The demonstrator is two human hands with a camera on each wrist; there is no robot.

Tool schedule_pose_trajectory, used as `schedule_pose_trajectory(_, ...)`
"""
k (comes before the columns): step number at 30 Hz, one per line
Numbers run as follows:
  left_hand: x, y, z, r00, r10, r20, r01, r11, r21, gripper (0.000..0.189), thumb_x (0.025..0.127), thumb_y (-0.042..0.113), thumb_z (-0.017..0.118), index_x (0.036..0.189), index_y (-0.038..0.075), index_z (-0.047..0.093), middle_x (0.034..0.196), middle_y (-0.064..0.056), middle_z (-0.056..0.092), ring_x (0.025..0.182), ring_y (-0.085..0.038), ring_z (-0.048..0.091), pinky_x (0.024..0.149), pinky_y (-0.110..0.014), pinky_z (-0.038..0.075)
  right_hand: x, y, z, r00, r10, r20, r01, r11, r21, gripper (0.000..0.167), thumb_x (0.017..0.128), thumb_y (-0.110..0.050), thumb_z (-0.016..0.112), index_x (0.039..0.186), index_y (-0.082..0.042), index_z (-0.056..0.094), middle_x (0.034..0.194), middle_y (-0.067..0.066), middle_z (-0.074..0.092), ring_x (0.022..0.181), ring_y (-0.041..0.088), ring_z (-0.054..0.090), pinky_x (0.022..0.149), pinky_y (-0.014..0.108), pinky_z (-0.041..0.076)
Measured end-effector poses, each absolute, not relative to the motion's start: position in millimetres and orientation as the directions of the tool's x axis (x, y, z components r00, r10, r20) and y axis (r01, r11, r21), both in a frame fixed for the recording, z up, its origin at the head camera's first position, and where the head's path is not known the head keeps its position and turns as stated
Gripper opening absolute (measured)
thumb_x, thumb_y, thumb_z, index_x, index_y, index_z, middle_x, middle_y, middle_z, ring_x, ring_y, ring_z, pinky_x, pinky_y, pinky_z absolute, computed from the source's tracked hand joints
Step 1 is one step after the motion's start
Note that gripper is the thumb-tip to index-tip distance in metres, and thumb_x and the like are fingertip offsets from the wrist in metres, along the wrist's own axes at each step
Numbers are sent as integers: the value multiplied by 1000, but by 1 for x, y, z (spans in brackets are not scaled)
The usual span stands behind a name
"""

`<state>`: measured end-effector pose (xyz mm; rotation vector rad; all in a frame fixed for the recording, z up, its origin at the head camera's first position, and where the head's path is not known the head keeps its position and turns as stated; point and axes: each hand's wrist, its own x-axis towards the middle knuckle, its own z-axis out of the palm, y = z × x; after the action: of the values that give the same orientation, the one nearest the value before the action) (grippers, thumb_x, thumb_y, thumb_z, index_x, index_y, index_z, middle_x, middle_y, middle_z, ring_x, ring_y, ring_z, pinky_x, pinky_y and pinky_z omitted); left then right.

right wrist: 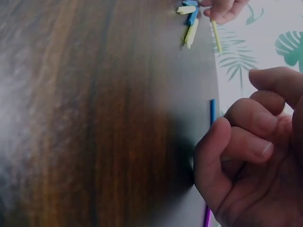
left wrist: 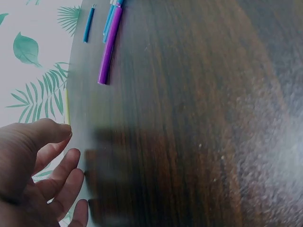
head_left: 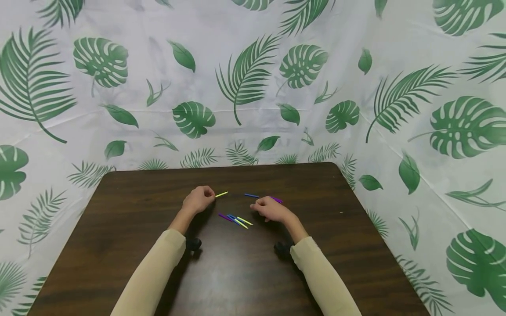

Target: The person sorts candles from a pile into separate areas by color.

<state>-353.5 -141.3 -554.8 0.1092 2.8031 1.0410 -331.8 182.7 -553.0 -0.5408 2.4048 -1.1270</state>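
Note:
Between thumb and fingertips, my left hand [head_left: 199, 199] pinches one end of a thin yellow stick [head_left: 222, 194], whose free end points right. Its exact kind is unclear. My right hand [head_left: 272, 209] has loosely curled fingers with nothing visible in them. Just beyond that hand lie a blue stick [head_left: 251, 195] and purple sticks [head_left: 277, 200], partly hidden by it. A loose pile between the hands contains a purple stick [head_left: 226, 217], blue sticks [head_left: 234, 220] and yellow sticks [head_left: 244, 220]. In the left wrist view, the pile's purple stick [left wrist: 109, 54] has a blunt end.
The sticks lie on a dark wood-grain table [head_left: 237, 272]. Behind it and along its right side hangs a white cloth [head_left: 253, 131] printed with green leaves. Dark wrist cameras [head_left: 193, 244] sit beneath the sleeves.

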Motion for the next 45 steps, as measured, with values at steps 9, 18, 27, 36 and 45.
schedule_pose_trajectory(9,-376,-144,-572,-986,95,-138,-15,770,638,14,101,31,68,107,20,74,114,-5,74,102,-29,65,91,-61,48,-328,189,-553,-821,-511,-253,-167,640,-750,59,111,-41,58,59,-19,42,56,-6,38,51,11,36,56,29,50)
schedule_pose_trajectory(18,-375,-149,-571,-981,89,-170,-39,776,630,15,102,31,68,108,18,73,109,-5,73,94,-29,64,82,-58,48,-327,184,-556,-830,-510,-228,-185,636,-749,59,110,-43,60,58,-19,45,55,-7,40,49,12,41,55,29,49)
schedule_pose_trajectory(27,-352,-140,-534,-980,90,-178,-38,791,611,14,105,24,66,111,12,71,114,-12,72,103,-35,63,97,-62,46,-328,182,-559,-868,-465,-173,-168,604,-779,57,110,-41,60,61,-18,44,56,-5,40,49,13,41,55,31,50)
schedule_pose_trajectory(36,-349,-144,-539,-985,78,-155,-28,810,586,15,106,24,65,113,12,70,116,-13,72,103,-34,63,95,-59,47,-325,174,-563,-871,-462,-164,-169,597,-784,56,110,-42,60,62,-18,44,57,-5,41,50,13,42,54,30,50)
schedule_pose_trajectory(45,-349,-138,-542,-983,77,-168,-37,810,586,22,106,25,65,123,11,68,116,-14,71,104,-34,64,95,-58,47,-320,178,-563,-874,-461,-150,-189,609,-771,51,110,-42,61,67,-18,47,62,-4,44,53,14,45,56,29,46)
